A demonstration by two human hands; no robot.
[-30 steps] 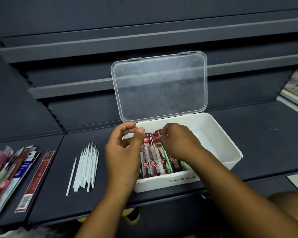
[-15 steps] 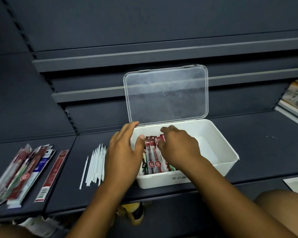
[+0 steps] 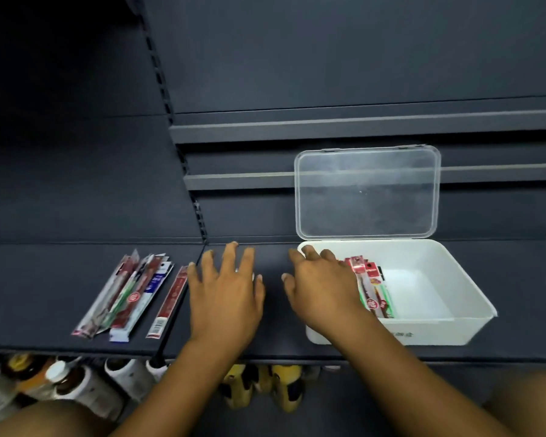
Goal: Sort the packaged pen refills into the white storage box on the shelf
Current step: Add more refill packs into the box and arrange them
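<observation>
While its clear lid (image 3: 368, 193) stands open at the back, the white storage box (image 3: 438, 332) sits on the dark shelf (image 3: 44, 294) with a bunch of packaged pen refills (image 3: 374, 294) lying along its left side. More packets (image 3: 130, 294) lie further left on the shelf. My left hand (image 3: 226, 298) spreads over the shelf between packets and box, fingers straight, holding nothing. My right hand (image 3: 322, 288) hovers over the box's left rim, fingers loose, gripping nothing.
</observation>
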